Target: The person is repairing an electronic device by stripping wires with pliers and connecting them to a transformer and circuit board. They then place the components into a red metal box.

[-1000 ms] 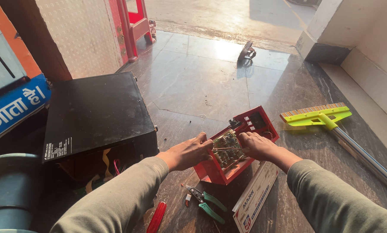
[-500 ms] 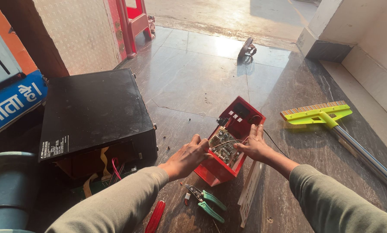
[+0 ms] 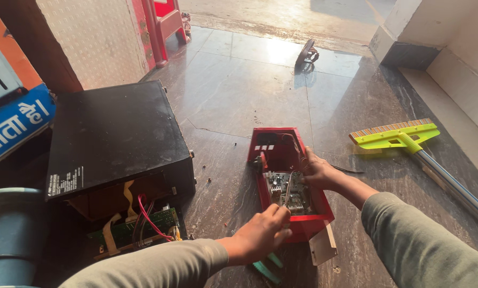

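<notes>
Red casing lies between both hands on the floor
Left hand grips its near end; right hand seemingly clasps its far side

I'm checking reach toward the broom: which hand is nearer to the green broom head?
Right. The right hand grips the red case's right edge, on the green broom head's side; the left hand is at the case's near end, farther away.

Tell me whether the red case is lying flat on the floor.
Yes, the red case lies flat on the tiled floor, open side up, with both hands at its edges.
</notes>
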Demonstrator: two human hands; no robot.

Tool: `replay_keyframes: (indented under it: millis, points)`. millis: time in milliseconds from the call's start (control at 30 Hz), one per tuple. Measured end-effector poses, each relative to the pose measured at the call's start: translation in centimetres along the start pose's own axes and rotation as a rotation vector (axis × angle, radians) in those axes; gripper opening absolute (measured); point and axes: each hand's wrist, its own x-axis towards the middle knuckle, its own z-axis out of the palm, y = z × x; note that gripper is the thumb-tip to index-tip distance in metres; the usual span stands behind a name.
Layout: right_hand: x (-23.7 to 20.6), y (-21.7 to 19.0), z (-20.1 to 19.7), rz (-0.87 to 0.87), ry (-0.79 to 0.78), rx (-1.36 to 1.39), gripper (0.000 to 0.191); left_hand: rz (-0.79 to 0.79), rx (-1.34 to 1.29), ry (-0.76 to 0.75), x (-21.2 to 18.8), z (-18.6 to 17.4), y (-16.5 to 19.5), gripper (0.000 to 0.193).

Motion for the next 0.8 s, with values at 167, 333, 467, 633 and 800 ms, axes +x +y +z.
replay_keyframes:
  millis: [167,333,467,633,800]
  points:
    - [-0.4,-0.4,-1.3,0.056,-0.302,0.004,0.118,0.271,0.033,-0.24,-0.3,1.3,1.6,0.056]
    - [-1.2,-2.4,-2.0,-0.464,-0.176,-0.188,0.131,0.529,0.461,-0.061,2.8,-1.0,0.4,0.013]
    - [-2.2,-4.7,-2.7,-0.462,-0.237,-0.385,0.097,0.458,0.734,0.081,5.5,-4.7,-2.3,0.042]
    - [-2.4,-6.7,-3.1,-0.631,-0.11,-0.556,0.079,0.047,0.715,-0.025,6.6,-7.4,-5.7,0.088]
    - [-1.3,-6.4,-1.3,-0.379,0.014,-0.926,0.069,0.082,0.97,-0.145,7.3,-8.0,-7.8,0.08]
